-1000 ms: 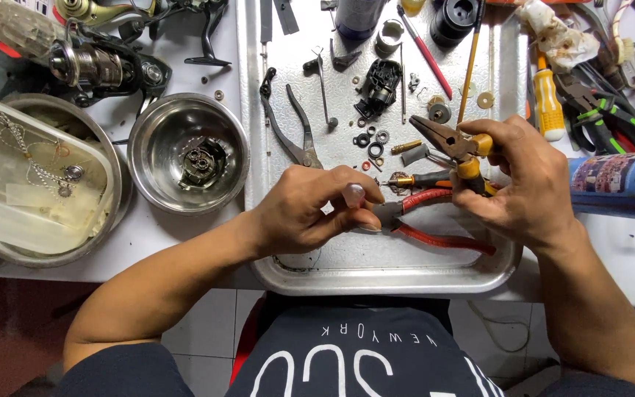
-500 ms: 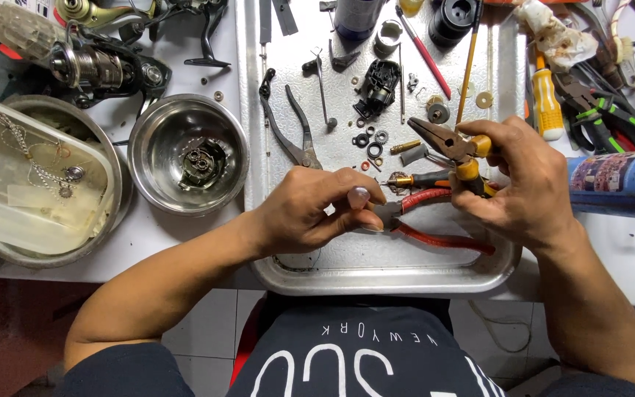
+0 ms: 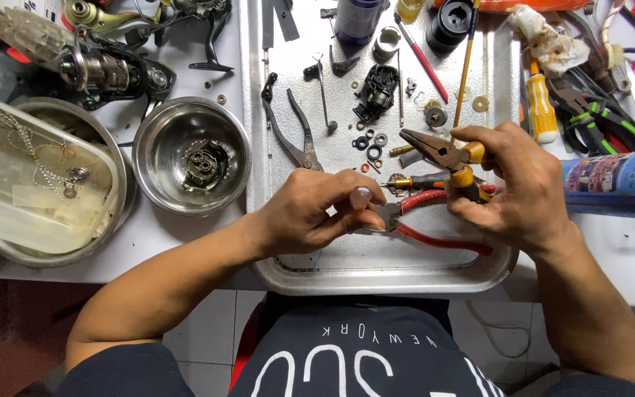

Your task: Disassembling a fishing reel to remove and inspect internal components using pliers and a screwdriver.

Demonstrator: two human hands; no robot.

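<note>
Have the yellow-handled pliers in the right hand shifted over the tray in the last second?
No. The yellow-handled pliers in the right hand sit as before, tips just below the loose washers on the metal tray.

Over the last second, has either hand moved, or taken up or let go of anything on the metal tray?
Barely anything changed. The right hand keeps its grip on the yellow-handled pliers; the left hand stays pinched by the red-handled pliers. Steel bowl and silver metal tray unmoved.
</note>
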